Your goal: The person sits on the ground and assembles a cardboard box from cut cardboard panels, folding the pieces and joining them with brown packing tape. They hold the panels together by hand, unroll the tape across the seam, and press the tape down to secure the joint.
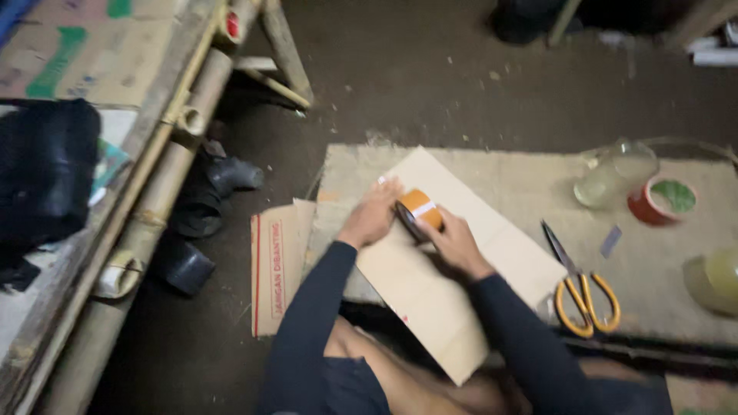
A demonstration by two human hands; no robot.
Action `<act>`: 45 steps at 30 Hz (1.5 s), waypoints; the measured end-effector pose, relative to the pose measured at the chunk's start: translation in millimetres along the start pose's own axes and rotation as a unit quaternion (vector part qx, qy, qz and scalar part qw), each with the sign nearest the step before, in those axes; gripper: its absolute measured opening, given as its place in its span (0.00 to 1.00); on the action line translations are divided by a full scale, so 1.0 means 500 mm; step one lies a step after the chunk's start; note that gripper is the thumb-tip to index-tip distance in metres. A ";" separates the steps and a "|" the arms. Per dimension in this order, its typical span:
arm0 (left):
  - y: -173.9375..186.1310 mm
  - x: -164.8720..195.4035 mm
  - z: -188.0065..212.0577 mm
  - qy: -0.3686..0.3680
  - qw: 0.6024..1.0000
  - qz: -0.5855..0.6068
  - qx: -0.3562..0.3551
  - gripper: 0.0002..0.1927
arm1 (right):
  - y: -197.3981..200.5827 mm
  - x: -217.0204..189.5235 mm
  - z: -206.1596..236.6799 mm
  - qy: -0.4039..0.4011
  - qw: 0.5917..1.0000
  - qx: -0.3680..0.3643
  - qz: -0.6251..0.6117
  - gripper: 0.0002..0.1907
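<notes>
A coarse beige mat (pixel 492 173) lies on the dark dirt floor (pixel 430 84) and carries nearly everything in use. Across the mat's left half, and hanging over its near edge towards the person's knees, lies a long plain cardboard sheet (pixel 430 292), set at a slant. A second, smaller piece of cardboard with a red line (pixel 277 265) lies on the floor just off the mat's left edge. Further left run bamboo poles (pixel 165 184), with dark rubber boots (pixel 207 207) beside them.

On the sheet's far end both hands meet. The left hand (pixel 374 215) lies flat with fingers spread, pressing the cardboard down. The right hand (pixel 455 244) has its grip closed around a roll of orange-brown tape (pixel 419 209), held upright on its edge against the sheet, just beside the left hand.

The step in hand looks like laying tape onto the cardboard, the left hand steadying while the right works the roll. The next move would call for drawing the roll steadily along the sheet, keeping the strip flat, with the left hand following to smooth it.

Towards the mat's right edge lie a clear glass jar (pixel 611 173), a red tape roll (pixel 665 200) and, nearer, orange-handled scissors (pixel 580 288), well apart from the hands.
</notes>
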State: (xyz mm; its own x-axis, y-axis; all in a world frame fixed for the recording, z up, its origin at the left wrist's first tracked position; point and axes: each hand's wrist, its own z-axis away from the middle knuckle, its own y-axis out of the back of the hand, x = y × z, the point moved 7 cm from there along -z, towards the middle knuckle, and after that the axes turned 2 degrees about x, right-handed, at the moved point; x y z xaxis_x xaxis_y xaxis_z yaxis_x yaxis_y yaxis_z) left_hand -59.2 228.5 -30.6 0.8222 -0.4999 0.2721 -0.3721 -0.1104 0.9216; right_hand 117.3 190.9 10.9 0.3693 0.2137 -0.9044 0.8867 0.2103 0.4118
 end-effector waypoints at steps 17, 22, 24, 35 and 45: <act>-0.028 -0.015 -0.001 0.016 0.999 -0.015 -0.026 0.40 | 0.058 -0.021 0.068 -0.063 0.995 -0.030 0.071 0.25; -0.020 -0.001 -0.003 -0.001 0.999 -0.042 -0.020 0.40 | 0.056 0.001 0.077 -0.056 0.993 -0.034 0.099 0.26; -0.013 0.004 0.001 -0.012 0.999 -0.048 0.010 0.38 | 0.061 -0.006 0.067 -0.015 0.997 -0.018 0.078 0.27; -0.051 -0.002 -0.007 -0.014 0.990 -0.134 -0.029 0.30 | 0.046 -0.042 0.067 -0.080 0.991 -0.062 0.092 0.27; -0.071 0.003 -0.022 0.000 0.980 -0.176 -0.097 0.30 | 0.277 0.078 0.361 -0.114 0.972 0.055 0.197 0.22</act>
State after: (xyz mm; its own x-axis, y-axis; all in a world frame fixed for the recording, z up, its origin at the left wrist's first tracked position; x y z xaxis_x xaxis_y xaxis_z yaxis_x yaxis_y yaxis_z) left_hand -40.1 241.4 -60.1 0.8850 -0.4599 -0.0718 0.0228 -0.1114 0.9935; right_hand 305.0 56.1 12.4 0.7274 0.0376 -0.6852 0.6835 0.0486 0.7283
